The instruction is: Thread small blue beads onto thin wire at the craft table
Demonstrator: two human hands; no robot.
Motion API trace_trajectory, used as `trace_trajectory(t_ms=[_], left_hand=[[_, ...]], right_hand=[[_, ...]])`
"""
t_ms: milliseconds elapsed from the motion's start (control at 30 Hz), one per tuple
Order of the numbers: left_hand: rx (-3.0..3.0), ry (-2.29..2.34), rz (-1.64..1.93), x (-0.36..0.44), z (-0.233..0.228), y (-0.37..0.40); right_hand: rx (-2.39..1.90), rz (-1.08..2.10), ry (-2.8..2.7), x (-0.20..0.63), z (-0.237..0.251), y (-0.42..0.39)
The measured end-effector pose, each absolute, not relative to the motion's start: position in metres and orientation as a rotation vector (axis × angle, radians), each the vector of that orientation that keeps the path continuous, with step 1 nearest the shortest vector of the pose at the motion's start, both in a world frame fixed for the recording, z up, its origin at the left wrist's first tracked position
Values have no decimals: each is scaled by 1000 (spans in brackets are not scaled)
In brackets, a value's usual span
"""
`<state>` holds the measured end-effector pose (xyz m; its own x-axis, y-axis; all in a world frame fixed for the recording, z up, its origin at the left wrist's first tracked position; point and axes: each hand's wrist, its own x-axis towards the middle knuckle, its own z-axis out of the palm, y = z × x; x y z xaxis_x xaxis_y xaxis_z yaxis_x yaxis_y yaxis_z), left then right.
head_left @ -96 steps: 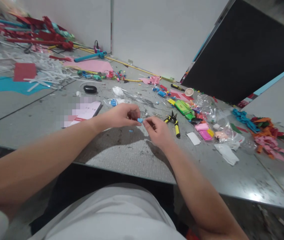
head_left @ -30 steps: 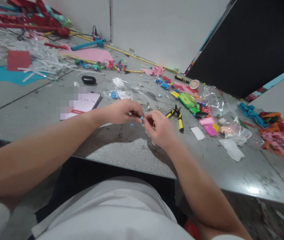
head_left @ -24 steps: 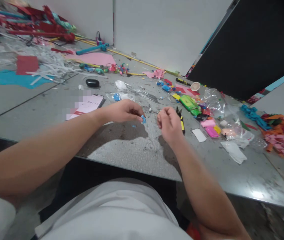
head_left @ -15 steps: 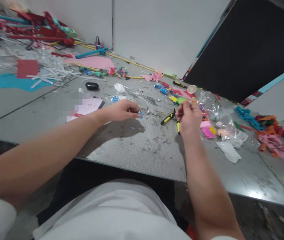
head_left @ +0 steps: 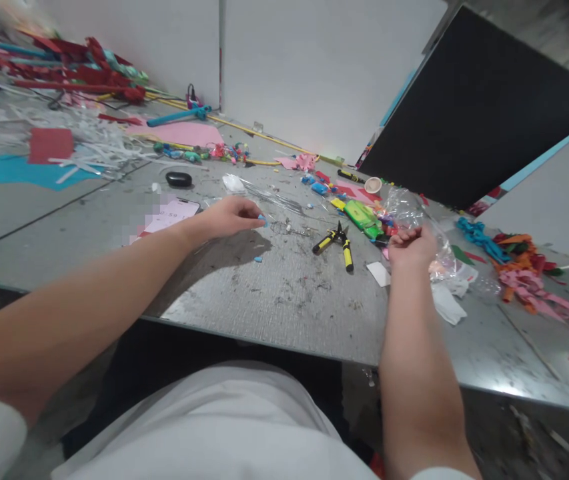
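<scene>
My left hand (head_left: 228, 215) rests on the grey table (head_left: 284, 300) and pinches a small blue piece (head_left: 262, 217) at its fingertips. Another tiny blue bit (head_left: 258, 259) lies on the table just below it. My right hand (head_left: 411, 245) is far to the right, fingers curled over the pile of coloured clay blocks and clear plastic bags (head_left: 414, 213); whether it holds anything I cannot tell. Yellow-handled pliers (head_left: 337, 240) lie between the two hands. A white card (head_left: 378, 273) lies left of my right wrist.
A phone (head_left: 171, 215) lies left of my left hand, a black case (head_left: 179, 179) beyond it. Green clay pack (head_left: 361, 217), paper cup (head_left: 373, 185), coloured paper strips (head_left: 524, 267) at right, shredded paper and foam sheets (head_left: 49, 143) at far left. A black board (head_left: 469, 107) leans behind.
My right hand has left the blue piece and swung right, past the pliers, to the clay and bags. My left hand kept the blue piece and shifted slightly away.
</scene>
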<state>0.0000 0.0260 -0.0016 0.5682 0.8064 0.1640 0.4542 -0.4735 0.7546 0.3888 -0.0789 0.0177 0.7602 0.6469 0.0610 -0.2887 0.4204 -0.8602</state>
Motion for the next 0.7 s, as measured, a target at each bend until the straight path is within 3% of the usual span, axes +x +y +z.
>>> trace_trajectory(t_ms=[333,533,700], left_hand=[[2149,1002,647,-1,2,23],[2101,1015,640,-1,5,20],[1922,972,672,4,8,10]], right_hand=[[-994,586,-389,366,18,-73],[-1011,772,-643,358,11,-71],[-1248,578,-808,342,-13,-56]])
